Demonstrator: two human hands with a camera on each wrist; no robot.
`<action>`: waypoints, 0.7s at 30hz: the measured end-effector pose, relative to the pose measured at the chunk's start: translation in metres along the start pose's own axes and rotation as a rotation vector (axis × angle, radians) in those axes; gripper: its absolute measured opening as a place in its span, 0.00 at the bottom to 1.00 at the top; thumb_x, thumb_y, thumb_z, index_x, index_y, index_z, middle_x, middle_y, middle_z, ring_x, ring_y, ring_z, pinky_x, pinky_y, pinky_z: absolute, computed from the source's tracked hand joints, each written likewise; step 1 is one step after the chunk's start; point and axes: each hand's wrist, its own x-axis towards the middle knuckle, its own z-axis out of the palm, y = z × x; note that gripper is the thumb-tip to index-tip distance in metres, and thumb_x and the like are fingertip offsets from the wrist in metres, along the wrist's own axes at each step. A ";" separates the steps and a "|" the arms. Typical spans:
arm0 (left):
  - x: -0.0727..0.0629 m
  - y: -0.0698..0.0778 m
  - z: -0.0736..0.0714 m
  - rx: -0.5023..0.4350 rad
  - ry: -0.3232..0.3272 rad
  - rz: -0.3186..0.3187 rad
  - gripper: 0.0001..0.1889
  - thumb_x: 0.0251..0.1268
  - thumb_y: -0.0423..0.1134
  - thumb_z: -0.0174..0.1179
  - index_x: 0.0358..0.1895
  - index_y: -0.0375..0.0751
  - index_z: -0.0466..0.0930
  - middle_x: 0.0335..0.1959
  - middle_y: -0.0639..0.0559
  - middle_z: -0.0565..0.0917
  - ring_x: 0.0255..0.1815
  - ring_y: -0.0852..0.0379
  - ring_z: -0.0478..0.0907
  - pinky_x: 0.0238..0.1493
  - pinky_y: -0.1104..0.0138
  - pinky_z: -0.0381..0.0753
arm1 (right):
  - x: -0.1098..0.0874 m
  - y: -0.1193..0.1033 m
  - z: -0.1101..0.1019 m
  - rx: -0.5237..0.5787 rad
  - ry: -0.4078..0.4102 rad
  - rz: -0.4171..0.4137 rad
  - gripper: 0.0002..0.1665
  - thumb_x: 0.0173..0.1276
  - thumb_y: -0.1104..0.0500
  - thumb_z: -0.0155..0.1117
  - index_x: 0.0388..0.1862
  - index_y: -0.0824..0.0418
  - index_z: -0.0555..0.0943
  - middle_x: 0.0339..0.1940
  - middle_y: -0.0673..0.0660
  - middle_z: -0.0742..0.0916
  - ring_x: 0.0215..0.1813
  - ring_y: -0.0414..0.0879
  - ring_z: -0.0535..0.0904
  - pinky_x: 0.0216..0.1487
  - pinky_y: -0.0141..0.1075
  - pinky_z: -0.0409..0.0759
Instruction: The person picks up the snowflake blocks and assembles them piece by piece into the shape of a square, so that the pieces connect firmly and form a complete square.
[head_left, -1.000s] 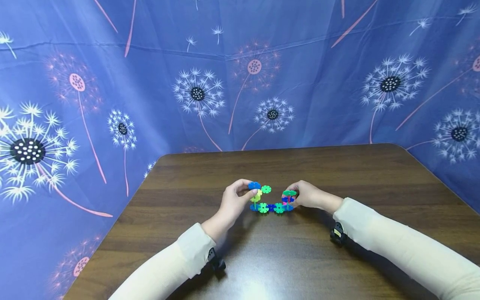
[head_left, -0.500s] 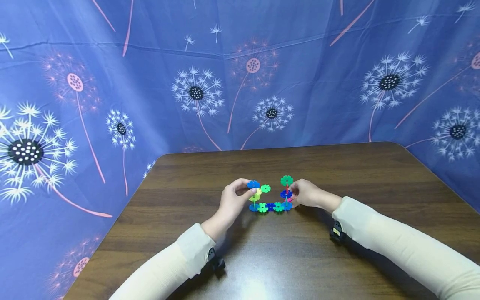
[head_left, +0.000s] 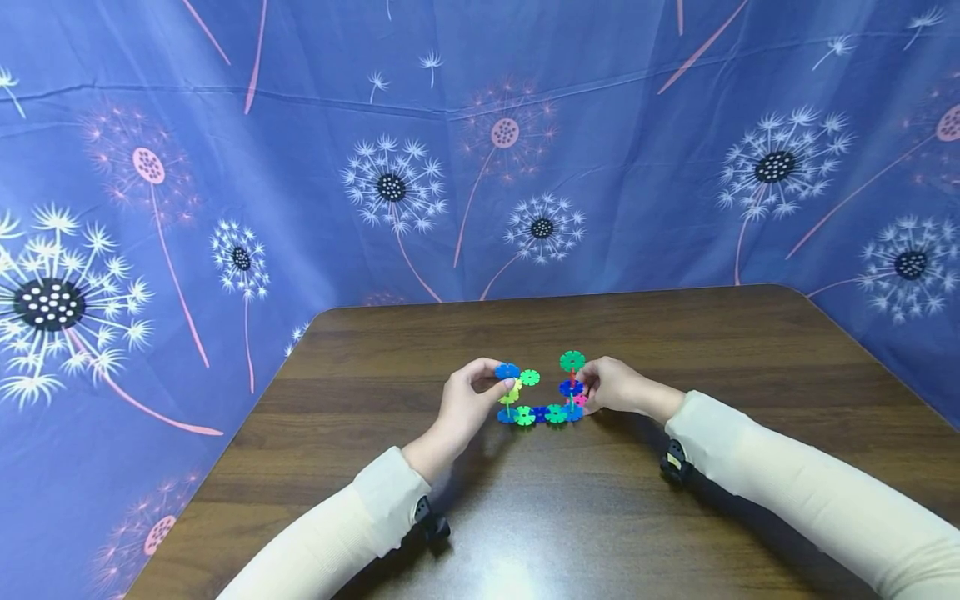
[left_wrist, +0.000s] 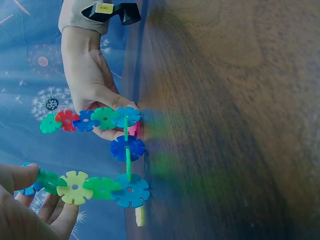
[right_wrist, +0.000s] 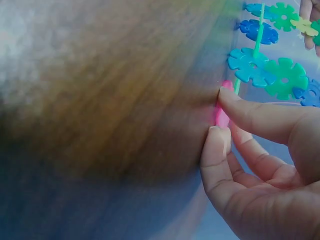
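Interlocking plastic flower discs form a joined chain, whose bottom row (head_left: 540,414) of blue and green pieces runs between two columns near the table's middle. My left hand (head_left: 468,402) pinches the blue disc (left_wrist: 31,186) at the top of the left column between thumb and fingers. From that column a green disc (head_left: 529,377) sticks out to the right. At the lower right end, my right hand (head_left: 621,387) pinches a pink disc (right_wrist: 223,112) by its edges. The right column stands upright, with a dark green disc (head_left: 572,361) on top and red and blue discs below it.
A brown wooden table (head_left: 675,517) lies under both arms. Behind it hangs a blue cloth (head_left: 637,167) printed with dandelions. A small black camera (head_left: 432,518) is strapped at the left wrist, another (head_left: 677,463) at the right.
The right column has swung up to upright; its top green disc rose and turned from nearly edge-on to face-on. Both hands have kept nearly the same place.
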 end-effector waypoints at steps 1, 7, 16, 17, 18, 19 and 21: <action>0.000 0.000 0.000 0.001 0.000 0.003 0.07 0.58 0.32 0.68 0.39 0.36 0.84 0.39 0.42 0.87 0.37 0.56 0.84 0.40 0.71 0.81 | 0.000 0.000 0.000 0.007 -0.002 0.003 0.19 0.47 0.77 0.72 0.39 0.72 0.78 0.29 0.56 0.79 0.31 0.43 0.73 0.31 0.32 0.76; 0.000 0.000 0.000 0.016 -0.003 0.006 0.07 0.58 0.32 0.68 0.38 0.36 0.84 0.38 0.43 0.87 0.37 0.56 0.84 0.40 0.71 0.82 | 0.001 0.004 -0.005 0.118 -0.036 0.044 0.14 0.54 0.74 0.69 0.39 0.73 0.78 0.28 0.55 0.81 0.32 0.43 0.78 0.33 0.34 0.81; 0.000 0.000 -0.002 0.080 0.021 0.046 0.06 0.62 0.35 0.65 0.38 0.35 0.85 0.37 0.42 0.87 0.37 0.53 0.82 0.39 0.70 0.78 | 0.004 0.003 -0.027 0.438 -0.096 0.160 0.13 0.69 0.69 0.57 0.49 0.78 0.75 0.28 0.52 0.84 0.30 0.40 0.80 0.38 0.33 0.84; 0.000 -0.001 -0.002 0.092 0.026 0.054 0.06 0.62 0.35 0.65 0.37 0.35 0.85 0.37 0.42 0.87 0.36 0.53 0.81 0.39 0.69 0.78 | 0.005 0.000 -0.030 0.466 -0.097 0.164 0.15 0.70 0.70 0.55 0.51 0.79 0.73 0.28 0.52 0.84 0.30 0.40 0.81 0.38 0.32 0.84; 0.000 -0.001 -0.002 0.101 0.031 0.058 0.06 0.62 0.36 0.65 0.37 0.35 0.85 0.36 0.42 0.87 0.36 0.54 0.81 0.39 0.69 0.78 | 0.005 -0.003 -0.033 0.487 -0.102 0.162 0.16 0.71 0.69 0.54 0.53 0.80 0.71 0.29 0.52 0.84 0.31 0.39 0.81 0.39 0.32 0.84; 0.000 -0.001 -0.002 0.110 0.035 0.061 0.06 0.62 0.36 0.65 0.37 0.35 0.85 0.36 0.43 0.88 0.36 0.54 0.81 0.39 0.68 0.77 | 0.006 -0.007 -0.036 0.511 -0.103 0.163 0.17 0.72 0.69 0.52 0.55 0.80 0.70 0.29 0.52 0.84 0.31 0.39 0.81 0.39 0.31 0.84; 0.000 -0.001 -0.003 0.115 0.037 0.066 0.06 0.62 0.36 0.65 0.37 0.36 0.85 0.36 0.43 0.88 0.36 0.54 0.81 0.39 0.67 0.78 | 0.008 -0.015 -0.040 0.553 -0.097 0.165 0.20 0.73 0.68 0.51 0.58 0.80 0.67 0.31 0.50 0.85 0.31 0.39 0.81 0.41 0.32 0.83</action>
